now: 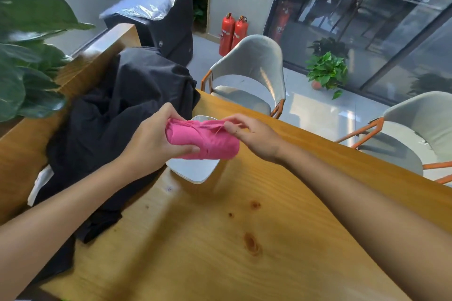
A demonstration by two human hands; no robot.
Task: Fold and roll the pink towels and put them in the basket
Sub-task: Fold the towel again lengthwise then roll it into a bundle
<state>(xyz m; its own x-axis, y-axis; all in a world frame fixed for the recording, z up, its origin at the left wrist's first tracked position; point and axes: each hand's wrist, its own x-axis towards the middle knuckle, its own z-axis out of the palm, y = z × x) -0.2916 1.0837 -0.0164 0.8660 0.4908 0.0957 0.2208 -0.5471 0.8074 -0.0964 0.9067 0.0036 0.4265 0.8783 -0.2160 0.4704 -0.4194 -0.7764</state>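
Observation:
A rolled pink towel (210, 142) is held in the air above the wooden table (220, 239). My left hand (151, 139) grips the roll's left end, thumb underneath and fingers over the top. My right hand (252, 137) pinches a loose edge or thread at the roll's upper right. Directly below the towel stands a white-grey basket (193, 170), partly hidden by the roll; I cannot see inside it.
A pile of black cloth (117, 115) covers the table's left side next to the basket. A large green plant (27, 56) stands at the far left. Two grey chairs (252, 76) are beyond the table's far edge, with red fire extinguishers (232, 34) behind.

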